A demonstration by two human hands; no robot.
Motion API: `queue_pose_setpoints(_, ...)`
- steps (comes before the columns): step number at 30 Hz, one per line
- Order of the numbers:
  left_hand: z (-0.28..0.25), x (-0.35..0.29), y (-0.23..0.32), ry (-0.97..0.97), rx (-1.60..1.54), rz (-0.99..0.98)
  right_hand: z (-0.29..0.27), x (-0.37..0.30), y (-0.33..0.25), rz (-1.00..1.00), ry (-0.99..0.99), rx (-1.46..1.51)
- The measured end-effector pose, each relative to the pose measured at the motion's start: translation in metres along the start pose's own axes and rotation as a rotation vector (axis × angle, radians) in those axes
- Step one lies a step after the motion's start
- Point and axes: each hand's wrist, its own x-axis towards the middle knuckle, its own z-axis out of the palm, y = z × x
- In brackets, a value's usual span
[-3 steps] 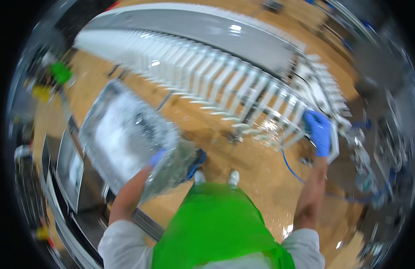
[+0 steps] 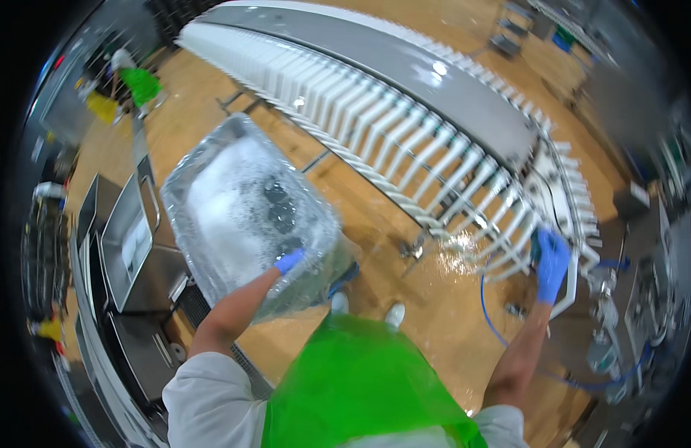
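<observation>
My left hand (image 2: 289, 260), in a blue glove, is at the near right rim of a deep tub (image 2: 324, 213) lined with clear plastic. White suds (image 2: 222, 187) and bubbly water fill the tub. The left fingers are too small and hidden to show whether they grip the rim. Over to the right, my gloved right hand (image 2: 552, 257) is closed around a dark green pad (image 2: 536, 245). It presses against the white slats at the near end of a long slatted conveyor (image 2: 413, 145). Part of the pad is hidden by the glove.
Metal bins (image 2: 129, 246) stand at my left. A blue hose (image 2: 485, 302) lies on the wet floor below the conveyor, with machinery (image 2: 607, 299) at the far right. A person in a green apron (image 2: 142, 86) is at the far left; a cart (image 2: 510, 33) stands behind.
The whole view has shifted, so tub, conveyor and both hands appear farther right and mostly lower. The picture is sharper. Both hands stay at the same places on the tub and slats.
</observation>
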Motion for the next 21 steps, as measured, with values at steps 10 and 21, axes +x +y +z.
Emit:
queue_pose_setpoints(10, 0.005, -0.036, 0.075, -0.061, 0.686, 0.266, 0.032, 0.011, -0.024, -0.02, 0.0, -0.096)
queue_pose_setpoints(21, -0.116, -0.104, 0.11, 0.542, -0.137, 0.209, 0.367, -0.156, -0.281, -0.955, -0.936, 0.003)
